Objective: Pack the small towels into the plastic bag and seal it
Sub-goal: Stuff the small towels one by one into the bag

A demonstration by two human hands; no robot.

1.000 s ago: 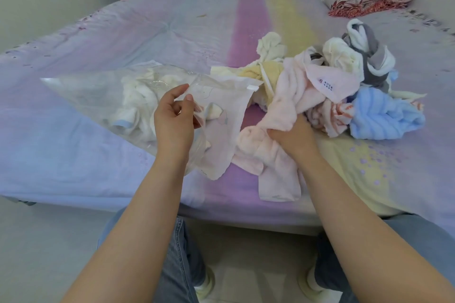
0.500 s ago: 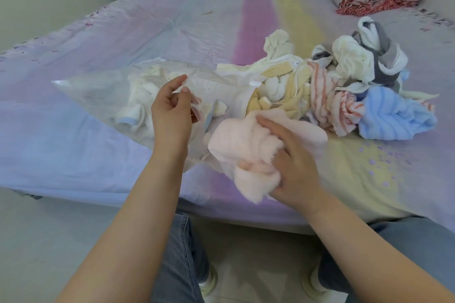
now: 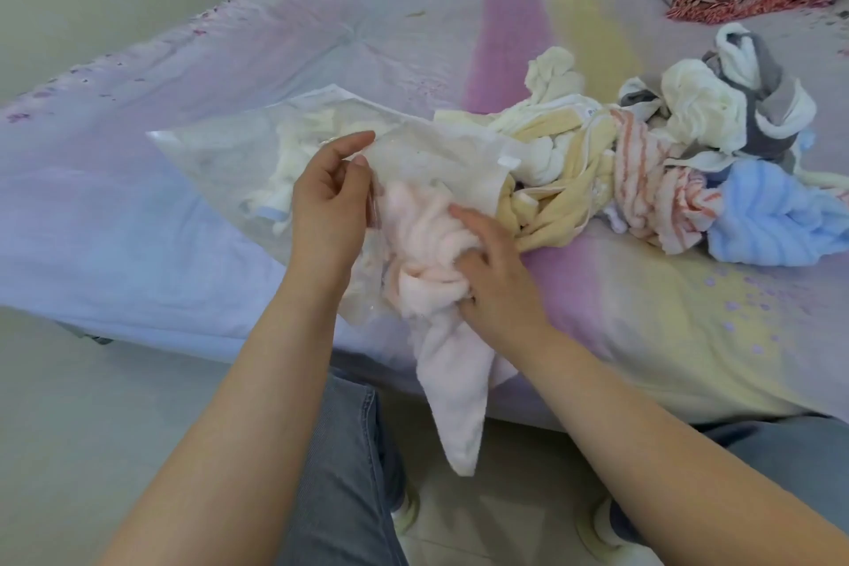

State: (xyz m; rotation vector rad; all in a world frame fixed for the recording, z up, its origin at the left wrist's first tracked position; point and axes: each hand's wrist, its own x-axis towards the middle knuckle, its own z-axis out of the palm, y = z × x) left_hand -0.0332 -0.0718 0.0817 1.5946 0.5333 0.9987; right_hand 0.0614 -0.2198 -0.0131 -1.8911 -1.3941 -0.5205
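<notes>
Left hand point(image 3: 328, 202) pinches plastic bag point(image 3: 220, 142) mouth; right hand point(image 3: 494, 276) grips pink towel point(image 3: 427, 244).

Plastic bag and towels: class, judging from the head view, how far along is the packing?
Done: some white towels already lie inside the plastic bag.
In hand: the left hand holds the bag's mouth open while the right hand pushes the pink towel in; its tail hangs over the bed edge.
Left: the towel pile beside the bag, then sealing.
</notes>
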